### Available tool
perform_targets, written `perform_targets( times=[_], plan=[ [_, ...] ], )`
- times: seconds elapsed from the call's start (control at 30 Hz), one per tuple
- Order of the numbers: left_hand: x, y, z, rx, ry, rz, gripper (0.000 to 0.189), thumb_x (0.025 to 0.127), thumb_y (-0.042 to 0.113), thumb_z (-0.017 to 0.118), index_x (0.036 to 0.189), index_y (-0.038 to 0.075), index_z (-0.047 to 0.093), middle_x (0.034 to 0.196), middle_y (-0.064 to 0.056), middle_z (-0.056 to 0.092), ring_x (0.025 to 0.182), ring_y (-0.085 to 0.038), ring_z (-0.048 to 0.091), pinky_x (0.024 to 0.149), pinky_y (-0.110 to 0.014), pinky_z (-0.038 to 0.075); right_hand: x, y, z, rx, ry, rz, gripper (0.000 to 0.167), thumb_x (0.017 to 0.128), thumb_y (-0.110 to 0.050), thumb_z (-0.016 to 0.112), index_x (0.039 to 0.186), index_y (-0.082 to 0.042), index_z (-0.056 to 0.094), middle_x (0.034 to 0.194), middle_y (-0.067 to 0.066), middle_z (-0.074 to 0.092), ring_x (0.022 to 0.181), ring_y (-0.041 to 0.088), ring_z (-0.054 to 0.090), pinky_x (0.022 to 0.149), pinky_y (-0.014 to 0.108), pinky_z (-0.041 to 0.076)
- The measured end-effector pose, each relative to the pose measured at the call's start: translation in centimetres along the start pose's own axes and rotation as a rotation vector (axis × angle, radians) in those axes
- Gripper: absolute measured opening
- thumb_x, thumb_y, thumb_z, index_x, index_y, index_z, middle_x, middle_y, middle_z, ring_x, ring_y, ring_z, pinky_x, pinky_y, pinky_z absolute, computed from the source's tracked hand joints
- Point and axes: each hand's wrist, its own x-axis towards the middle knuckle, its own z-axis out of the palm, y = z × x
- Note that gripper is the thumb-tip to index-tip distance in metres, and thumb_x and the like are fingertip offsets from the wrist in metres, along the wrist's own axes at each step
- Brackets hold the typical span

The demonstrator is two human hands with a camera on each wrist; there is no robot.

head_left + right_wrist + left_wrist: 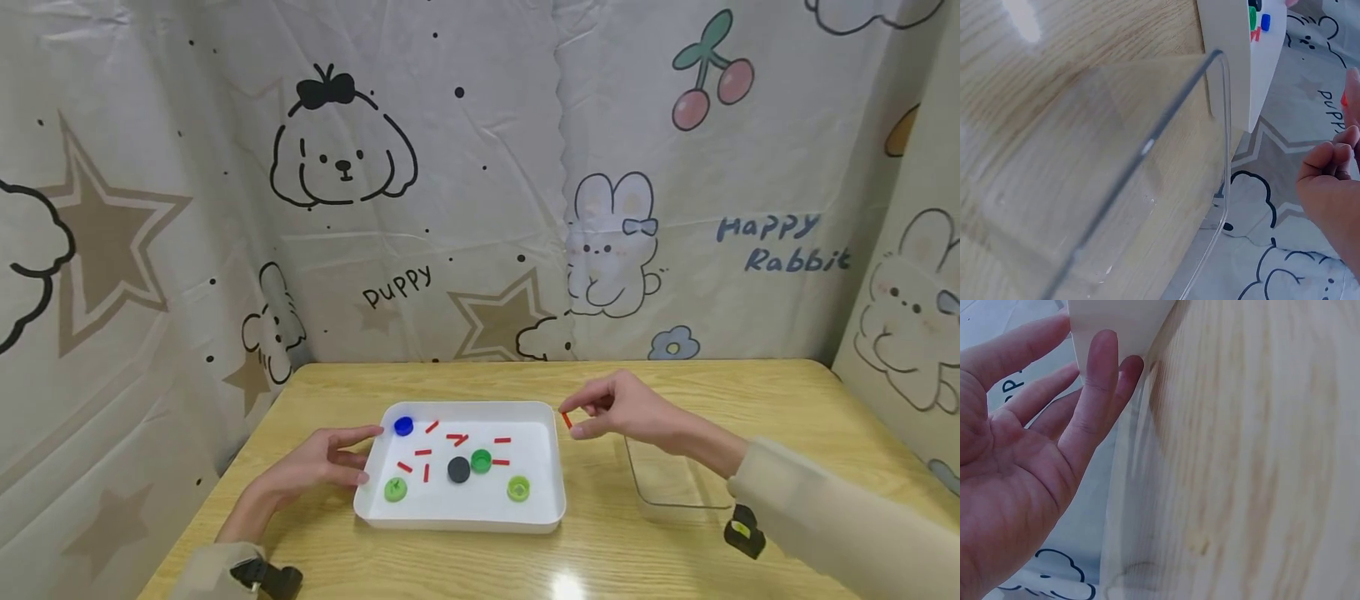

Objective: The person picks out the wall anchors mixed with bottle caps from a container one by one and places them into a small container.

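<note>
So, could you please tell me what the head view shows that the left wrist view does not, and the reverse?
Only the head view shows the right hand pinching a red stick, the clear container, and the loose red sticks and round pieces inside the white tray. Only the left wrist view shows the palm of the left hand. Both show that hand at the tray, the wooden table and the patterned cloth.

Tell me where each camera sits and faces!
Head: on the head, facing forward and down at the tray; shows left hand and right hand.
Left wrist: on that wrist, facing the tray and table; shows left hand.
Right wrist: on that wrist, facing the clear box; shows part of right hand.
Head and right wrist share that box.
</note>
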Motion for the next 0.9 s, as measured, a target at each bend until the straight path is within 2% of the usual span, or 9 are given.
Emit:
perform_targets(
  times=[0.4,0.63,0.9],
  plan=[
    [-0.3,-0.3,-0.1,-0.024,-0.009,0.0,0.078,0.092,0.009,0.08,0.159,-0.004,0.041,0.162,-0.032,0.035,0.134,-0.046,0.056,0.095,-0.044,0.059,-2.8,0.8,-1.4,0.071,0.063,0.011,0.035,0.088,-0.009,0.085,0.121,0.003,0.076,0.084,0.007,0.052,0.074,0.015,0.046,0.064,0.024,0.043],
    [-0.3,-0.3,-0.1,-0.03,-0.008,0.001,0.078,0.092,0.009,0.08,0.158,-0.005,0.041,0.162,-0.032,0.037,0.135,-0.046,0.055,0.096,-0.045,0.059,-3.9,1.3,-2.5,0.058,0.105,0.033,0.033,0.088,-0.011,0.086,0.118,0.0,0.078,0.085,0.006,0.051,0.077,0.015,0.046,0.064,0.025,0.045],
    [-0.1,-0.2,0.0,-0.036,-0.007,0.003,0.075,0.092,0.008,0.08,0.156,-0.005,0.044,0.162,-0.032,0.036,0.135,-0.047,0.055,0.096,-0.044,0.059,-5.4,2.3,-3.7,0.062,0.156,0.077,0.037,0.088,-0.012,0.086,0.121,0.003,0.076,0.087,0.007,0.048,0.08,0.016,0.046,0.065,0.028,0.044]
  ],
)
